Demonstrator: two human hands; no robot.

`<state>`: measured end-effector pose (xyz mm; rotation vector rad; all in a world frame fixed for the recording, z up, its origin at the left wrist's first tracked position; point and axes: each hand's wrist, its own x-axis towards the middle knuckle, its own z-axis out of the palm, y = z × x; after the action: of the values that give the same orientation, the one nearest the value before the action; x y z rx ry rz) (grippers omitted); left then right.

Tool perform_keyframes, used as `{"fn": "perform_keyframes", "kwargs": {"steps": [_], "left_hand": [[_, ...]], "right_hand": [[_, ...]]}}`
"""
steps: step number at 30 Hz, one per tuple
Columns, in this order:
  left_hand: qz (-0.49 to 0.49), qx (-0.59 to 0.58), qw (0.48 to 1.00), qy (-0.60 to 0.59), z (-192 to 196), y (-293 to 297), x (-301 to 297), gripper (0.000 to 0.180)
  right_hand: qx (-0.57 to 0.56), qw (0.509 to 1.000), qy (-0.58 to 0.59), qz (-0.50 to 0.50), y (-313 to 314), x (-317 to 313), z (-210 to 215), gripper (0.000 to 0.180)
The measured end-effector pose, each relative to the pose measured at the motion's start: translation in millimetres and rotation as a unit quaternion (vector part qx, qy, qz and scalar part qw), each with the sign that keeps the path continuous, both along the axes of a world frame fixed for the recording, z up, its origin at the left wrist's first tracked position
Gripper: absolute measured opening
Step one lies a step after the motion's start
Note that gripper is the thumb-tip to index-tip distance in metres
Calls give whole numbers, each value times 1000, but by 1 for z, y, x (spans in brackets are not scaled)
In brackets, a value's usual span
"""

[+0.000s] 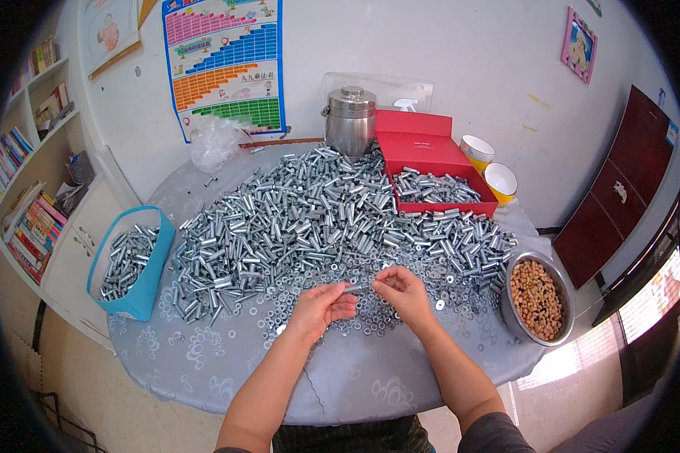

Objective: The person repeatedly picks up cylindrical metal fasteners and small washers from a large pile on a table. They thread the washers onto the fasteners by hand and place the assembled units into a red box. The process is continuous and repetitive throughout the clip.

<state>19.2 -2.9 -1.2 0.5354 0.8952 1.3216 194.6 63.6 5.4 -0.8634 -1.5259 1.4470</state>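
Observation:
My left hand (pixel 322 308) pinches one end of a silver bolt (pixel 357 288) held level above the table. My right hand (pixel 402 293) has its fingertips closed on the bolt's other end, on a small part I cannot make out. Both hands hover over a scatter of silver nuts and washers (pixel 370 321). Just beyond them spreads a big heap of silver bolts and sleeves (pixel 310 211) across the round table (pixel 204 362) with its grey patterned cloth.
A blue bag (pixel 140 298) of bolts stands at the left edge. A red box (pixel 438 192) holding more bolts sits at the back right, next to a steel canister (pixel 350 121) and two yellow-rimmed cups (pixel 499 180). A metal bowl (pixel 510 313) of brown pellets is at the right.

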Motion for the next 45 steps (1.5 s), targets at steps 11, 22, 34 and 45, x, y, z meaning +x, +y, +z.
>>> {"fn": "perform_keyframes", "kwargs": {"steps": [11,22,34,45], "left_hand": [[7,13,1000,-1,1,0,3,28],[76,37,994,74,5,2,-7,23],[123,73,989,29,6,3,-15,23],[113,66,991,41,1,4,-15,24]], "right_hand": [[198,976,-94,-13,-13,-5,13,15],[136,990,-25,-6,-7,-14,0,18],[419,867,-268,27,-2,-23,-5,15],[330,901,-268,-92,4,1,-5,9]]}}
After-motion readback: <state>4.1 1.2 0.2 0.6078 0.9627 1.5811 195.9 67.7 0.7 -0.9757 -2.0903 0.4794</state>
